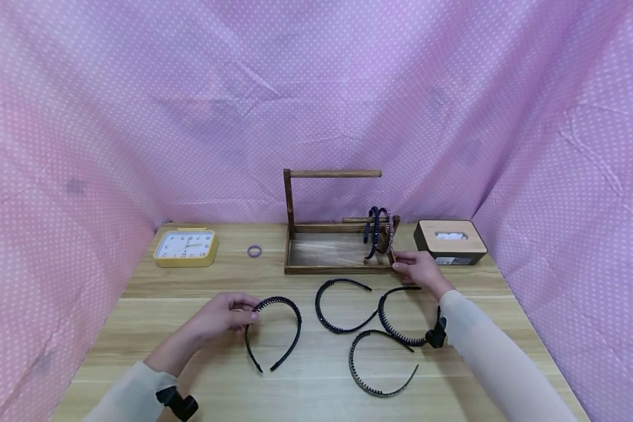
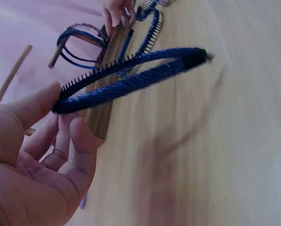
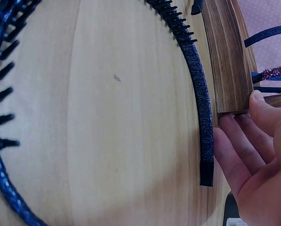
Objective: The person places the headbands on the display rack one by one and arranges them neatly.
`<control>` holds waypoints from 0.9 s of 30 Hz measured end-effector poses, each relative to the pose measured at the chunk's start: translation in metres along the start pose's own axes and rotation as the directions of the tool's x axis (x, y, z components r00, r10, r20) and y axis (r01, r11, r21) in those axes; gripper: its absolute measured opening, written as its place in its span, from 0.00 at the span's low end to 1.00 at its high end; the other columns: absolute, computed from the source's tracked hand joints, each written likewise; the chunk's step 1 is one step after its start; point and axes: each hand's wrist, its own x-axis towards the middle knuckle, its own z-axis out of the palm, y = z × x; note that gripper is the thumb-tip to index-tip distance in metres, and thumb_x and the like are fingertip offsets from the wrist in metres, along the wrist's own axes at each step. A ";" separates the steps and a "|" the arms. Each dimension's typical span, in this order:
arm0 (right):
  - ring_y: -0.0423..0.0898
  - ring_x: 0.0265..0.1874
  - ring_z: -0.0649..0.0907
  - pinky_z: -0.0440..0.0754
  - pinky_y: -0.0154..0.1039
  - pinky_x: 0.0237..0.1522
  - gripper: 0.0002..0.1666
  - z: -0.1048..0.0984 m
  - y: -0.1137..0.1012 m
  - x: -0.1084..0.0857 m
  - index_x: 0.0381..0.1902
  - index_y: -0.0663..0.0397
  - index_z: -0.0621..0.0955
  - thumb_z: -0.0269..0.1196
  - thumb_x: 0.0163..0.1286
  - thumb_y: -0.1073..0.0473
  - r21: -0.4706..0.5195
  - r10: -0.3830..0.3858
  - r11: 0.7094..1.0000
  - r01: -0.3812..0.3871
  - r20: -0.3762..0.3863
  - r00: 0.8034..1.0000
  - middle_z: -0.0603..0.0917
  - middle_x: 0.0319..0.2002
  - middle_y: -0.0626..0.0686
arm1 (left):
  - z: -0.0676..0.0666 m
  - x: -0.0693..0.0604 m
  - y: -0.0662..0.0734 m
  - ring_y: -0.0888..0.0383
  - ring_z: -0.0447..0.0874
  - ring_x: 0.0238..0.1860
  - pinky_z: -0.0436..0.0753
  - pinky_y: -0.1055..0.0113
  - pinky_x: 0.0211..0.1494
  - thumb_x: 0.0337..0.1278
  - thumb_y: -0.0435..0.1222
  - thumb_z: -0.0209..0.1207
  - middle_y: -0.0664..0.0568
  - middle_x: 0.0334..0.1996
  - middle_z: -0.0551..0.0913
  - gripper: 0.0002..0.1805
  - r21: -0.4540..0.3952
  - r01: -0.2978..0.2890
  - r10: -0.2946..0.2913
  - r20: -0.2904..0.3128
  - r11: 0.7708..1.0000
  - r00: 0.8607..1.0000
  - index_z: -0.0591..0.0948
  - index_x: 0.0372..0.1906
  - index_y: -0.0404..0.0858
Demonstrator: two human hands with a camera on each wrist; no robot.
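Note:
My left hand [image 1: 223, 318] pinches a dark toothed headband [image 1: 296, 328] by its side, above the table; in the left wrist view the headband [image 2: 126, 84] looks glittery blue, held between thumb and fingers. My right hand [image 1: 421, 271] grips the front right corner of the wooden rack [image 1: 337, 270], thumb on top and fingers against the end, as the right wrist view shows at the rack's edge [image 3: 229, 61]. On the rack's lower rod [image 1: 352, 220] hang dark headbands [image 1: 373, 234] and a pink beaded one [image 1: 390, 225]. The upper rod [image 1: 334, 174] holds nothing.
Three dark headbands lie on the table [image 1: 200, 398]: one in front of the rack [image 1: 319, 305], one beside my right wrist [image 1: 395, 334], one nearer the front edge [image 1: 354, 366]. A yellow clock [image 1: 211, 252] and a purple ring [image 1: 254, 251] are left, a tissue box [image 1: 427, 243] right.

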 end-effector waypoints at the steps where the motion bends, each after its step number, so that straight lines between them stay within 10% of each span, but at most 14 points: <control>1: 0.54 0.47 0.89 0.91 0.45 0.42 0.31 0.000 0.000 0.000 0.72 0.62 0.72 0.65 0.75 0.61 0.001 0.001 1.000 -0.001 -0.001 1.000 0.79 0.64 0.68 | 0.001 0.000 0.003 0.55 0.84 0.38 0.86 0.63 0.40 0.64 0.35 0.68 0.44 0.42 0.85 0.23 -0.005 0.001 -0.001 -0.002 1.000 1.000 0.80 0.60 0.29; 13: 0.56 0.48 0.88 0.91 0.46 0.42 0.31 -0.001 -0.004 -0.004 0.72 0.61 0.72 0.64 0.75 0.61 -0.012 -0.013 1.000 0.013 0.004 1.000 0.79 0.64 0.68 | 0.010 -0.001 0.033 0.53 0.88 0.41 0.90 0.56 0.46 0.60 0.34 0.71 0.39 0.44 0.86 0.26 -0.044 -0.086 0.088 0.039 0.995 0.995 0.77 0.59 0.26; 27: 0.54 0.46 0.89 0.91 0.46 0.41 0.30 0.000 0.000 -0.002 0.72 0.62 0.73 0.65 0.74 0.62 0.005 -0.006 1.000 0.006 -0.008 1.000 0.79 0.63 0.68 | 0.042 0.025 0.078 0.52 0.86 0.42 0.89 0.62 0.47 0.59 0.28 0.69 0.43 0.42 0.85 0.24 0.005 -0.179 0.179 -0.085 0.984 0.980 0.79 0.59 0.26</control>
